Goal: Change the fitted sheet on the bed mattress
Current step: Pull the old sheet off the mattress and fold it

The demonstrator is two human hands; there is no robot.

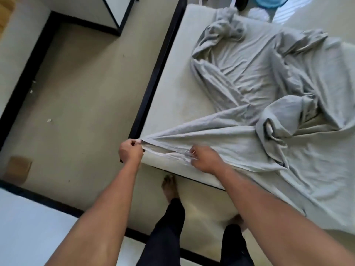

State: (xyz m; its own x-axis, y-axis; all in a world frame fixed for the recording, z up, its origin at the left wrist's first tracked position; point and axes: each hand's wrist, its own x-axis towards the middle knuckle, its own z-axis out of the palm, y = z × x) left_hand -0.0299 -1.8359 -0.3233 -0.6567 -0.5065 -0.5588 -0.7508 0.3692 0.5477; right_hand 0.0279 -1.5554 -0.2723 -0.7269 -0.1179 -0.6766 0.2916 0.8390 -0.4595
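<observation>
Two hands pinch the crumpled grey sheet's hem.

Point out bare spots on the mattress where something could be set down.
Bare mattress runs as a strip between the bed frame and the crumpled grey sheet. The middle and right are covered; left hand and right hand crowd the near corner.

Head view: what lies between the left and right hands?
A taut stretch of grey sheet, pinched by left hand and right hand, over the mattress corner; head view shows it.
</observation>
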